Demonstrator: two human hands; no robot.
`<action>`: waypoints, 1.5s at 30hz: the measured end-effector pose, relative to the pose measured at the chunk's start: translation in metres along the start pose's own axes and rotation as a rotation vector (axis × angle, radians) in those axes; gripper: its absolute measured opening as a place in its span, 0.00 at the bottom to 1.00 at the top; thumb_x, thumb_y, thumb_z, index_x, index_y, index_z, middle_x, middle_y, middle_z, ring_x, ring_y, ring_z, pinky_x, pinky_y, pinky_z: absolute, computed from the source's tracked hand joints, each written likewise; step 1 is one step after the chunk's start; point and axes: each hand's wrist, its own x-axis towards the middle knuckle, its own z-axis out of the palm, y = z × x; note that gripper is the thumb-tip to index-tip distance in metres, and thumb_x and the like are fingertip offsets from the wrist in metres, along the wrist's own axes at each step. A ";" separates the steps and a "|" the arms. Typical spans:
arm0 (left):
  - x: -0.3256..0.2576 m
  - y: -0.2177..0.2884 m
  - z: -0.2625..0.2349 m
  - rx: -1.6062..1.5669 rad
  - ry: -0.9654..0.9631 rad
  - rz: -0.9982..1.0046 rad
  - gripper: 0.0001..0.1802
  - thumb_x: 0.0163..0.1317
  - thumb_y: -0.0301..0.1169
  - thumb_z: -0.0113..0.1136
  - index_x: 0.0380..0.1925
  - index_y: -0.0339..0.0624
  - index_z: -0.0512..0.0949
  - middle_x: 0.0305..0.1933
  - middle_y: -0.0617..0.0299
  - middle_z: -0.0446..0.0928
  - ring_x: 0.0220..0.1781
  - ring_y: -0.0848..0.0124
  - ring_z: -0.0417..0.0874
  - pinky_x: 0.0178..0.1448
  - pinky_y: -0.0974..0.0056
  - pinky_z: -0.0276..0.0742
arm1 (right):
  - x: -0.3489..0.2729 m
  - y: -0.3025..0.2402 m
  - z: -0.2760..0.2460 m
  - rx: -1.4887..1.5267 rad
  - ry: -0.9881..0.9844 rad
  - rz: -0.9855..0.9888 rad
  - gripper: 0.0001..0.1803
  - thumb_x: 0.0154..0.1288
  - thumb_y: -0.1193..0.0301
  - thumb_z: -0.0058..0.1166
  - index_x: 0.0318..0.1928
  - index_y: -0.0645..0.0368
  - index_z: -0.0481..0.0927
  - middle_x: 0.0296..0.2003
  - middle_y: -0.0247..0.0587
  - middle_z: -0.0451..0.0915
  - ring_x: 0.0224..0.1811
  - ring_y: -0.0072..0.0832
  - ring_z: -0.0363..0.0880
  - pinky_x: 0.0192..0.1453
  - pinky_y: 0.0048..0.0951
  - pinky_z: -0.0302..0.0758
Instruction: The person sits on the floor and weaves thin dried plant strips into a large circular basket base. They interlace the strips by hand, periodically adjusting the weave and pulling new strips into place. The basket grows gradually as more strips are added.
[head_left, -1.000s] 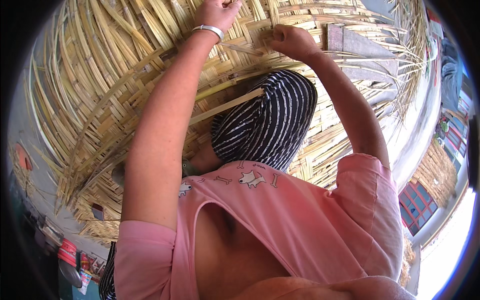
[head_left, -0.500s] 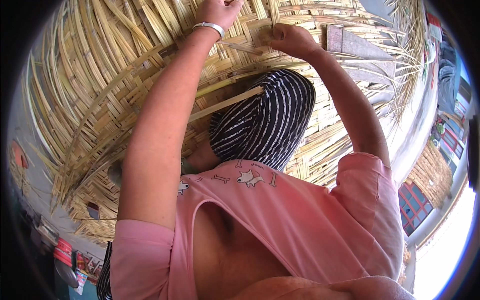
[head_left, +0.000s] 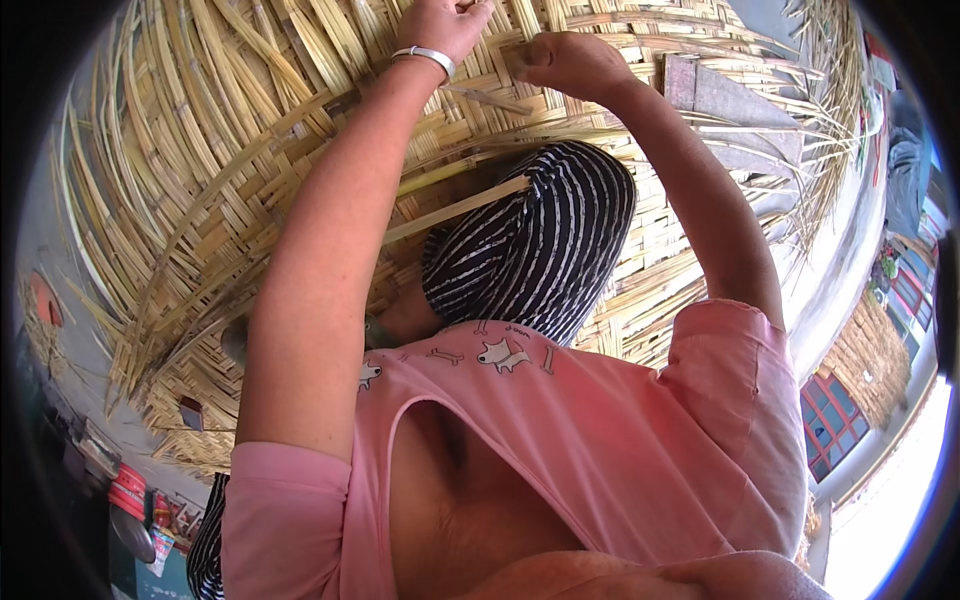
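Observation:
A large mat of pale, flat reed strips [head_left: 215, 150] spreads under me, woven in the middle with long loose ends around its sides. My left hand [head_left: 445, 28], wearing a light bracelet, is at the top edge over the weave. Its fingers are curled, partly cut off by the frame; what they grip cannot be made out. Close by on the right, my right hand [head_left: 580, 68] is closed low over the mat, its fingertips blurred and whatever is in them hidden. A short loose strip [head_left: 490, 100] lies just below the two hands.
My bent knee in striped trousers [head_left: 540, 230] rests on the mat, a long strip [head_left: 460, 210] against it. A grey flat board [head_left: 735, 110] lies on the right part. A small dark flat object [head_left: 191, 413] is at the lower left. Loose stalks [head_left: 820, 130] fringe the far right.
My right hand has moved slightly up and left, nearer my left hand. The left hand has shifted a little to the right. The view has moved slightly.

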 end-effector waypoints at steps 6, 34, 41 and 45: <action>0.002 -0.004 0.006 -0.049 0.019 0.018 0.17 0.64 0.44 0.69 0.35 0.40 0.82 0.28 0.54 0.84 0.29 0.63 0.84 0.37 0.57 0.80 | 0.003 0.007 0.011 0.048 0.004 0.073 0.25 0.59 0.45 0.63 0.45 0.51 0.84 0.36 0.41 0.87 0.40 0.37 0.86 0.48 0.42 0.81; -0.006 0.002 -0.002 -0.269 0.008 -0.009 0.19 0.62 0.46 0.69 0.30 0.40 0.83 0.23 0.51 0.82 0.26 0.56 0.85 0.35 0.55 0.81 | 0.147 0.000 -0.036 0.209 0.659 -0.096 0.12 0.67 0.62 0.56 0.41 0.57 0.82 0.37 0.57 0.86 0.43 0.56 0.85 0.48 0.53 0.80; -0.009 -0.009 0.006 -0.362 0.024 0.027 0.15 0.67 0.38 0.68 0.29 0.38 0.82 0.20 0.65 0.80 0.19 0.78 0.79 0.25 0.67 0.74 | 0.190 -0.007 -0.041 0.184 0.578 -0.073 0.11 0.64 0.66 0.56 0.40 0.58 0.84 0.38 0.58 0.86 0.45 0.57 0.85 0.50 0.53 0.81; -0.011 -0.003 -0.001 -0.330 0.006 0.022 0.15 0.67 0.38 0.67 0.28 0.38 0.81 0.21 0.66 0.80 0.20 0.78 0.79 0.25 0.68 0.74 | 0.190 -0.021 -0.053 0.091 0.536 -0.009 0.10 0.63 0.65 0.58 0.39 0.56 0.86 0.40 0.56 0.87 0.47 0.55 0.86 0.53 0.51 0.81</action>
